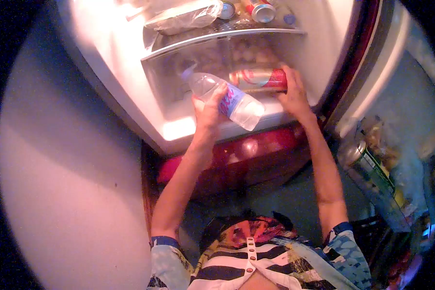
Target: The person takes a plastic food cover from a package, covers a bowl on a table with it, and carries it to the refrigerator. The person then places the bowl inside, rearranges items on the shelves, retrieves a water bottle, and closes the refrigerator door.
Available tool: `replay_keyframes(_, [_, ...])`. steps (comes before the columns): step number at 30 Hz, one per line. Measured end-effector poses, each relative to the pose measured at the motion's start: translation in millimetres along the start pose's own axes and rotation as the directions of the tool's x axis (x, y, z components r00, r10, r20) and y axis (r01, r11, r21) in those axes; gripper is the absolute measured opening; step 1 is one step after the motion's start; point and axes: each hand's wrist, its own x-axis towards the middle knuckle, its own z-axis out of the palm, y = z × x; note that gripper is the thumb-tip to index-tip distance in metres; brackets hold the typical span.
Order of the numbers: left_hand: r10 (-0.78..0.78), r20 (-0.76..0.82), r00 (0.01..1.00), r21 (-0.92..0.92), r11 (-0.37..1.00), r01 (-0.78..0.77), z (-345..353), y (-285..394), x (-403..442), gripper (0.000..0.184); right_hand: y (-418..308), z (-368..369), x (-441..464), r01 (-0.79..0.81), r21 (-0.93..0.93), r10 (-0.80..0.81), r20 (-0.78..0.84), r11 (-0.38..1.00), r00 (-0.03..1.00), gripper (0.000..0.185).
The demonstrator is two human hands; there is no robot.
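My left hand (209, 110) is wrapped round a clear plastic bottle (241, 107) with a blue and pink label. The bottle is tilted, its cap towards the upper left and its base towards the lower right. My right hand (294, 92) grips the right end of a red and gold can (261, 79), which lies on its side just behind the bottle. Both are in front of a clear drawer (166, 87) in the lower part of an open fridge. Round items show dimly through the drawer front.
Above the drawer, a glass shelf (222, 35) bears a wrapped package (183, 17) and cans, one of them red (262, 10). The open door (372, 72) is on the right, with a large tin (355, 153) and bags below it. A pale wall (72, 169) stands at the left.
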Motion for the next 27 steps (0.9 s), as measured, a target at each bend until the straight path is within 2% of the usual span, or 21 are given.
replay_keyframes(2, [-0.045, 0.066, 0.997, -0.050, 0.998, 0.049, -10.6, -4.9, 1.0, 0.063, -3.5, -2.9, -0.1, 0.046, 0.016, -0.047, 0.055, 0.999, 0.997, 0.067])
replay_keyframes(3, [-0.045, 0.078, 0.996, -0.070, 0.996, 0.050, -14.4, -4.2, 8.5, 0.063, -7.2, -3.1, 7.8, 0.014, -0.020, -0.012, 0.105, 1.000, 0.994, 0.068])
replay_keyframes(5, [-0.063, -0.001, 0.998, -0.128, 0.990, 0.063, -17.0, -3.4, 6.5, 0.056, -10.4, -3.8, 9.9, -0.026, -0.031, 0.030, 0.155, 0.999, 0.987, 0.069])
replay_keyframes(8, [-0.028, 0.041, 0.999, -0.116, 0.993, 0.032, -15.7, -1.9, 3.1, 0.051, -13.6, -9.8, 9.6, -0.067, 0.015, 0.062, 0.207, 0.998, 0.976, 0.073])
replay_keyframes(10, [-0.004, 0.032, 0.999, -0.092, 0.996, 0.007, -15.2, -1.0, 1.2, 0.051, -19.6, -16.8, 12.1, -0.134, 0.069, 0.104, 0.334, 0.989, 0.937, 0.078])
replay_keyframes(11, [0.019, 0.024, 1.000, -0.068, 0.998, -0.018, -14.5, -0.7, 0.4, 0.050, -21.1, -15.1, 11.4, -0.140, 0.070, 0.109, 0.335, 0.988, 0.936, 0.078])
replay_keyframes(13, [0.022, 0.035, 0.999, -0.099, 0.995, -0.018, -15.3, -1.8, 0.5, 0.050, -26.5, -11.4, 9.4, -0.043, 0.144, 0.013, 0.203, 0.989, 0.979, 0.079])
replay_keyframes(15, [0.081, 0.087, 0.993, -0.172, 0.983, -0.065, -13.6, 0.8, -4.5, 0.043, -35.6, -7.7, 6.0, -0.076, 0.160, 0.035, 0.248, 0.984, 0.968, 0.077])
replay_keyframes(16, [0.055, 0.122, 0.991, -0.159, 0.987, -0.035, -10.1, 9.2, -10.2, 0.038, -39.0, -6.3, 4.5, -0.093, 0.183, 0.037, 0.289, 0.979, 0.957, 0.075])
replay_keyframes(17, [0.061, 0.110, 0.992, -0.147, 0.988, -0.044, -10.0, 6.4, -9.2, 0.036, -37.1, -0.2, 2.9, -0.021, 0.219, -0.027, 0.212, 0.975, 0.977, 0.075])
replay_keyframes(24, [-0.023, 0.090, 0.996, -0.025, 0.999, 0.025, -4.3, 9.0, -15.9, 0.034, -45.2, 11.2, -3.8, -0.097, 0.245, 0.057, 0.164, 0.965, 0.985, 0.076])
replay_keyframes(25, [0.000, 0.069, 0.998, 0.024, 1.000, -0.002, -3.9, 11.0, -17.7, 0.033, -48.2, 7.9, -0.1, -0.112, 0.272, 0.058, 0.198, 0.956, 0.979, 0.078])
replay_keyframes(26, [0.043, 0.122, 0.992, -0.019, 0.999, -0.041, -5.2, 9.1, -16.8, 0.034, -51.5, 6.3, 3.7, -0.121, 0.250, 0.073, 0.194, 0.961, 0.978, 0.078])
replay_keyframes(27, [0.077, 0.184, 0.980, -0.075, 0.995, -0.064, -12.2, 7.4, -12.0, 0.036, -58.3, 7.8, 7.9, 0.079, 0.062, -0.085, 0.107, 0.995, 0.991, 0.073])
